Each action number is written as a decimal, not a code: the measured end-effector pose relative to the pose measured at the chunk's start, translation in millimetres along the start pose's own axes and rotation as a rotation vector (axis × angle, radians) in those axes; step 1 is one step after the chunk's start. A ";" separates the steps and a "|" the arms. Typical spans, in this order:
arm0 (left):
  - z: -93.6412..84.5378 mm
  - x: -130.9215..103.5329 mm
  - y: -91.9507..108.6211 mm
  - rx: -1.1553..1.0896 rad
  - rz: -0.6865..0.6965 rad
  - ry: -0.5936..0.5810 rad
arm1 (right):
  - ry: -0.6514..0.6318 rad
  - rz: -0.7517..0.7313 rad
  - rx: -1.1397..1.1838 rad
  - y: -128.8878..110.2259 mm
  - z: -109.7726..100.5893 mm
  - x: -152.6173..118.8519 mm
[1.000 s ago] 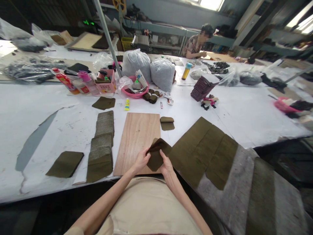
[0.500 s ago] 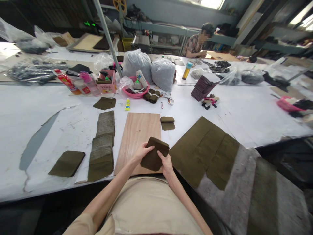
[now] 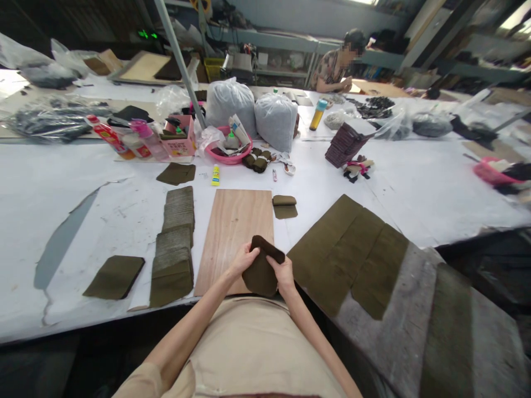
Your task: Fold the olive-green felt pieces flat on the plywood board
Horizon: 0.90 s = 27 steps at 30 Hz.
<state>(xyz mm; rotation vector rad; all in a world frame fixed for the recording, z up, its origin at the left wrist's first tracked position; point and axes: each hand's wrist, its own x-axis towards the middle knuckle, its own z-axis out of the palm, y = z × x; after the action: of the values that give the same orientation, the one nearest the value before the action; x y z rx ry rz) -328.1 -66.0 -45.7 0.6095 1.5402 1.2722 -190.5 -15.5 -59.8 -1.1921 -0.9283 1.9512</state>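
Observation:
A dark olive fabric piece is held between both hands over the near end of a wooden board, its upper edge folded over. My left hand pinches its left side, thumb on top. On the right side my right hand grips it with the thumb pressed on the fold. Left of the board lies a long row of overlapping olive pieces, and farther left a stack of olive pieces. A small folded olive piece rests by the board's right edge.
Large olive sheets cover the table to the right. Behind the board are a yellow tube, a pink basket, stuffed bags, bottles and a stack of dark pieces. A person sits across the table.
The fabric piece has tilted and come slightly nearer my body, and its top edge is now bent into a V shape. Both hands still hold it.

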 end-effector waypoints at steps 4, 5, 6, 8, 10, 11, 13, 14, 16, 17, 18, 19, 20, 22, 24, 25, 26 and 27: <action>3.5 -2.2 5.1 0.065 0.219 -0.022 | -0.049 0.164 0.176 -4.2 1.9 -0.5; 2.5 -2.8 6.2 0.029 0.177 -0.034 | -0.055 0.169 0.182 -3.9 2.5 -0.7; 1.2 -3.2 6.8 -0.023 0.098 -0.049 | -0.053 0.153 0.172 -2.9 3.2 -0.8; -0.7 -3.9 6.7 -0.118 -0.064 -0.089 | -0.017 0.067 0.100 0.2 4.5 -0.3; 0.2 -4.2 5.9 -0.150 -0.105 -0.108 | 0.043 -0.045 -0.008 3.0 5.6 0.8; 1.7 -4.1 5.7 -0.139 -0.064 -0.093 | 0.063 -0.077 -0.040 3.6 6.1 1.3; 5.0 -3.3 5.9 -0.075 0.073 -0.049 | 0.053 -0.042 -0.016 3.4 6.9 1.9; 6.1 -2.6 6.1 -0.042 0.131 -0.025 | 0.036 0.009 0.034 2.8 7.4 1.8; 5.8 -1.0 5.7 -0.021 0.162 0.018 | 0.005 0.089 0.134 1.4 9.0 0.7; 4.6 -0.3 5.0 -0.039 0.119 0.022 | 0.002 0.091 0.159 0.9 9.9 0.0; 3.0 0.2 3.9 -0.070 0.048 0.015 | 0.011 0.066 0.157 0.8 10.8 -0.7; 1.5 0.4 2.7 -0.104 -0.028 -0.001 | 0.027 0.028 0.135 1.0 11.5 -1.2; 0.4 0.4 1.4 -0.130 -0.086 -0.023 | 0.045 -0.009 0.108 1.3 12.0 -1.4; 0.3 0.2 -0.4 -0.139 -0.101 -0.042 | 0.060 -0.015 0.088 2.2 12.1 -1.1; 2.2 0.4 -0.8 -0.082 0.015 -0.028 | 0.032 0.064 0.138 2.7 11.8 -0.2; 3.2 0.8 -0.7 -0.049 0.081 -0.012 | 0.014 0.106 0.177 2.8 11.8 0.2; 3.8 1.3 -0.5 -0.025 0.128 0.009 | 0.004 0.131 0.212 2.7 12.0 0.3; 4.0 1.9 -0.6 -0.015 0.142 0.029 | 0.002 0.134 0.235 2.5 12.5 0.3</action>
<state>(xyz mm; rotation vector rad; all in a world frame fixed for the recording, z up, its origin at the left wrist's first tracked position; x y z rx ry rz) -325.0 -63.0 -46.8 0.7040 1.5323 1.4038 -202.4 -19.4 -57.9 -1.1427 -0.6102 2.0980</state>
